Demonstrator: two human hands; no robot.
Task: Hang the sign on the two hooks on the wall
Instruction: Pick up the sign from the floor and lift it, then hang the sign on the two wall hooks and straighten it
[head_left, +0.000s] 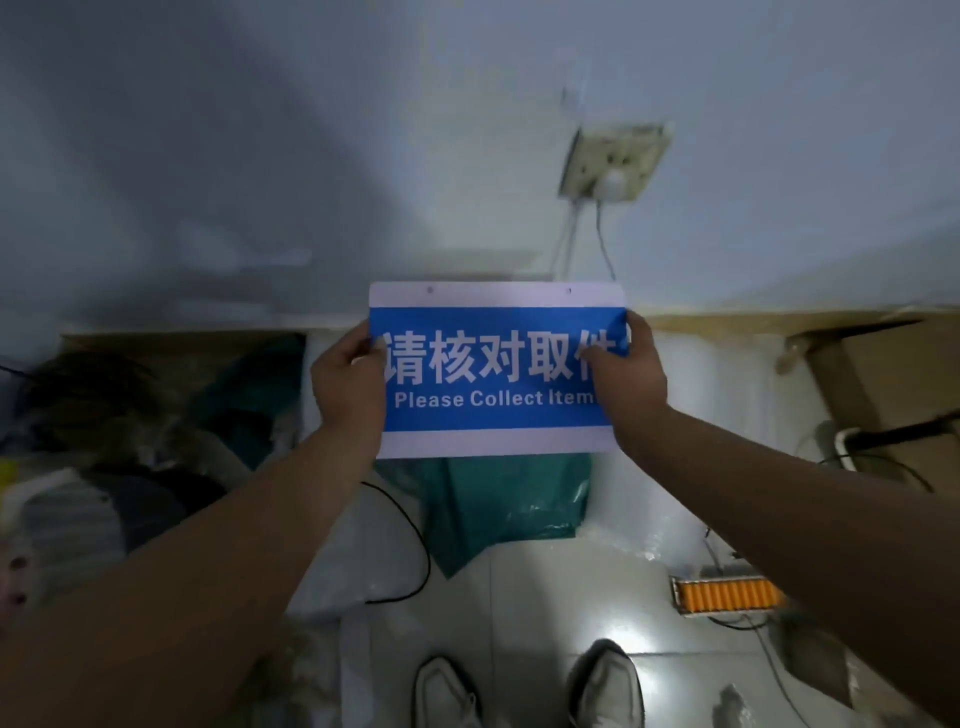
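A blue and white sign (496, 415) with Chinese characters and "Please Collect Item" is held upright in front of the pale wall (363, 156). Two small holes show in its white top strip. My left hand (348, 384) grips the sign's left edge and my right hand (626, 374) grips its right edge. I cannot make out any hooks on the wall; the picture is dim and blurred.
A wall socket (613, 161) with a white plug and hanging cables sits above the sign's right side. A green plastic bag (509, 504) lies on the floor below. Piled bags lie at left, cardboard boxes (883, 374) at right, an orange device (727, 595) near my shoes.
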